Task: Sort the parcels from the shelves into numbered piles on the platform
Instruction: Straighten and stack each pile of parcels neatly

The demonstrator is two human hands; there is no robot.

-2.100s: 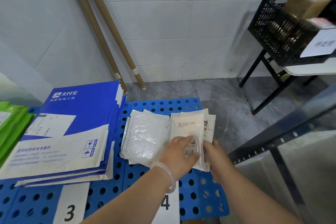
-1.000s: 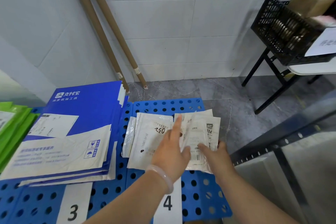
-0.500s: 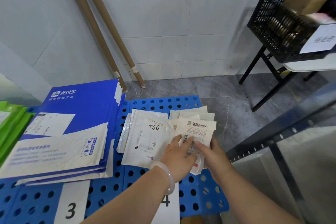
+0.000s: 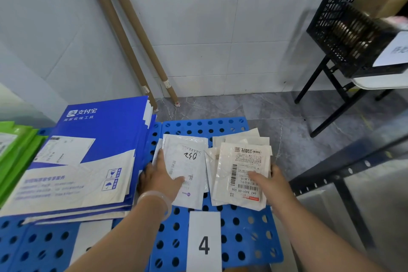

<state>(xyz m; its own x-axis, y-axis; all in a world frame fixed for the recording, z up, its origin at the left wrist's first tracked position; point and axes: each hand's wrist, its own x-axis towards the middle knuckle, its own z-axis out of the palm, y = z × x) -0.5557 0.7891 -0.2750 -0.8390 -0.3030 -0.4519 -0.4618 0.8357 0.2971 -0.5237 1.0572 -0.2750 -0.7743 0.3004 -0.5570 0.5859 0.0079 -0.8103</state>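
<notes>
Two small stacks of white parcels lie on the blue perforated platform (image 4: 242,240) above the label "4" (image 4: 204,243). My left hand (image 4: 160,178) rests flat on the left white parcel (image 4: 189,168), which has handwritten digits on it. My right hand (image 4: 270,181) holds the right-hand stack (image 4: 242,170) at its lower right edge, thumb on top of the printed label, fingers behind the edge. A pile of large blue and white mailers (image 4: 84,157) lies to the left, and green mailers (image 4: 15,150) sit at the far left.
Two cardboard tubes (image 4: 128,35) lean against the tiled wall behind the platform. A black crate (image 4: 344,33) holding boxes stands on a black-legged table at the right. A dark metal shelf frame (image 4: 344,168) runs along the right side. Grey floor shows beyond the platform.
My left hand has moved left off the right stack onto the left parcel. My right hand has slid to the right stack's lower right edge. The two stacks now lie apart.
</notes>
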